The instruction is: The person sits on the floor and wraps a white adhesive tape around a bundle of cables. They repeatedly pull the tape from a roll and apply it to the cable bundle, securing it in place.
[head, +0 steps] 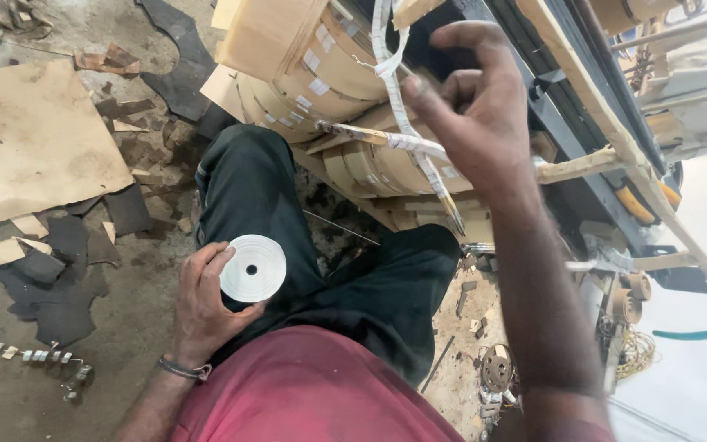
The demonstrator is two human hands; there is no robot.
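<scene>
Left hand (206,303) grips a round white tape roll (253,268) over the knee; right hand (472,102), fingers pinched, holds white tape strip (394,90) against the brown paper-wrapped coil (312,65), wrapping evidently partway done.

Left hand (206,303) holds a white tape roll (253,268); right hand (472,110) pinches white tape (403,115) at the paper-wrapped coil (304,57).

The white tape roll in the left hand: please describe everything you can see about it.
The white tape roll is a flat round disc of tightly wound white tape with a small dark hole in its centre. Its flat face points up toward the camera. The left hand grips its left edge, above the dark trouser leg.
</scene>
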